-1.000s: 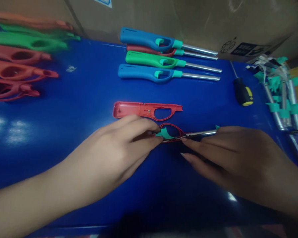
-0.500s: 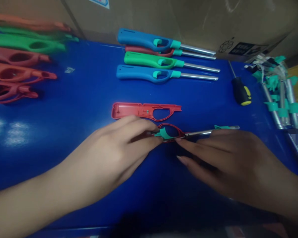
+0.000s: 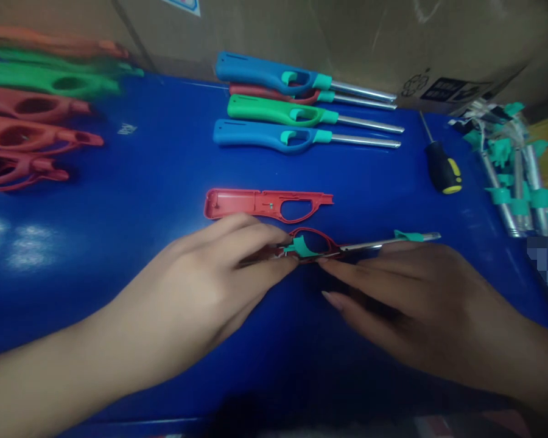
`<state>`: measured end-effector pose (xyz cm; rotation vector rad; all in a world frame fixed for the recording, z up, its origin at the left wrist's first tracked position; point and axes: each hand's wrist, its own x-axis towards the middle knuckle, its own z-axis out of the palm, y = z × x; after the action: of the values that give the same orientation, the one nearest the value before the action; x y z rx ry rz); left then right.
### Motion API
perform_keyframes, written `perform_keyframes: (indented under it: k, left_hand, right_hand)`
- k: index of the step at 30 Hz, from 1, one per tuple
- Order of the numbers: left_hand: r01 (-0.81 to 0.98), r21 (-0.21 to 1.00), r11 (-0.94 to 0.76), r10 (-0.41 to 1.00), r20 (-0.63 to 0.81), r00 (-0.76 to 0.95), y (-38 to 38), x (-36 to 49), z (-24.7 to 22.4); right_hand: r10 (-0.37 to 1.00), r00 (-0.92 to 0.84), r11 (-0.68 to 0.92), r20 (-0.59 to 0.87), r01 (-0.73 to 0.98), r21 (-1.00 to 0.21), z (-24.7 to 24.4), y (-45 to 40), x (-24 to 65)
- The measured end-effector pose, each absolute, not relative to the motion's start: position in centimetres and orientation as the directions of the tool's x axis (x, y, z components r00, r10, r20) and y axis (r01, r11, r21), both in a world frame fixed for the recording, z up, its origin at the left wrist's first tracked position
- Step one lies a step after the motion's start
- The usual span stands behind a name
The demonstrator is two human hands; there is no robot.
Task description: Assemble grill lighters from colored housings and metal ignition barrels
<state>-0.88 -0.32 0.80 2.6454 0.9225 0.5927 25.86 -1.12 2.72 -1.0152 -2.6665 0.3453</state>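
A red half-shell (image 3: 322,233) with a teal trigger (image 3: 304,246) lies low over the blue surface (image 3: 164,164), between the two hands. The left hand (image 3: 214,274) has its fingers nearly closed about the shell's handle end, which they mostly hide. The right hand (image 3: 411,277) is partly open, a fingertip touching the shell's lower edge and the thumb apart; whether its other fingers grip the metal tube (image 3: 363,246) cannot be told. A teal collar (image 3: 408,236) sits on that tube. Just beyond lies another red half (image 3: 235,204), inner side up. Farther back are four assembled lighters (image 3: 260,132), with red and green casings (image 3: 36,137) to the left and a screwdriver (image 3: 442,167) and collared tubes (image 3: 500,196) to the right. A cardboard box (image 3: 301,30) stands behind.
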Motion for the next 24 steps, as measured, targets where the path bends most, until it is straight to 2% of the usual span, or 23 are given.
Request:
perform_keyframes:
  k: [9,15,19,24]
  left_hand:
    - [0.505,0.303,-0.808,0.586,0.327,0.741,-0.42,-0.93,0.74]
    - [0.508,0.237,-0.828,0.560,0.324,0.762,-0.44,-0.89,1.05]
    - [0.510,0.238,-0.827,0.562,0.315,0.764,-0.55,-0.97,1.10]
    - [0.504,0.252,-0.826,0.563,0.324,0.760,-0.52,-0.88,1.06]
  right_hand:
    - [0.689,-0.708,0.707,0.154,0.612,-0.354,2.53,-1.09,25.55]
    - [0.757,-0.645,0.612,0.108,0.641,-0.462,2.72,-1.46,25.41]
    - [0.780,-0.620,0.563,0.078,0.642,-0.521,3.01,-1.49,25.15]
    - [0.783,-0.616,0.569,0.091,0.649,-0.506,2.92,-1.64,25.18]
